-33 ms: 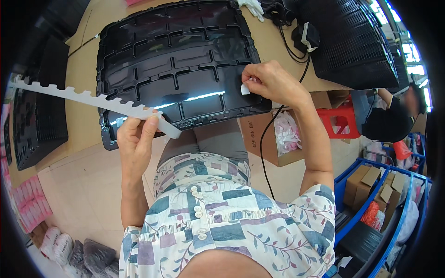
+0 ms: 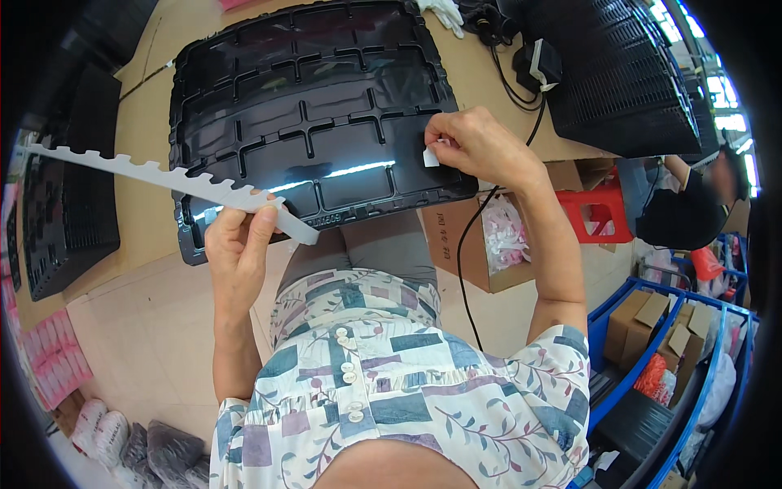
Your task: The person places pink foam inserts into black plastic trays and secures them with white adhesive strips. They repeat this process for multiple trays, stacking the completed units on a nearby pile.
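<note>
Right hand over tray, cable beside — glove beyond; carton below

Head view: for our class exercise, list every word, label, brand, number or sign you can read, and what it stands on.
Black moulded plastic tray: raised characters along its near rim; not copied.
Brown cardboard box: dark printed characters on its side; not copied.
White plastic-wrapped packages at lower left: lettering, too small to read surely.
</note>
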A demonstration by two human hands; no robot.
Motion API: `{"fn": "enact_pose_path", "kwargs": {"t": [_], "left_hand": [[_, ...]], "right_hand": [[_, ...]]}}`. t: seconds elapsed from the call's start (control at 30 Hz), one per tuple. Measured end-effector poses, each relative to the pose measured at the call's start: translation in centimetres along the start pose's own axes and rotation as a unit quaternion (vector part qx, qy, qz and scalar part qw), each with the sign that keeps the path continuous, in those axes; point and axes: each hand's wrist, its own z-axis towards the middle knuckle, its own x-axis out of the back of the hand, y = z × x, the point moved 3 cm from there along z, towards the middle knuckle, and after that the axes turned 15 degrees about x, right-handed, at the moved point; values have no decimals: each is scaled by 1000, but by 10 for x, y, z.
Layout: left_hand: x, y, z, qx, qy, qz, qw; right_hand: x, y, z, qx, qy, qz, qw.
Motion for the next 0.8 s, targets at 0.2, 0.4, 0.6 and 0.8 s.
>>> {"fn": "enact_pose_path", "kwargs": {"t": [0.2, 0.4, 0.6, 0.8], "left_hand": [[5, -4, 5, -15, -12, -28, 999], [5, -5, 7, -19, -18, -28, 999], [5, -6, 6, -22, 2, 0, 1000], [9, -3, 8, -10, -27, -43, 999]], "right_hand": [[-13, -18, -3, 74, -36, -198, 977], [-10, -19, -9, 129, -30, -177, 975], [-7, -29, -19, 83, -14, 29, 996], [23, -2, -109, -163, 290, 347, 877]]}}
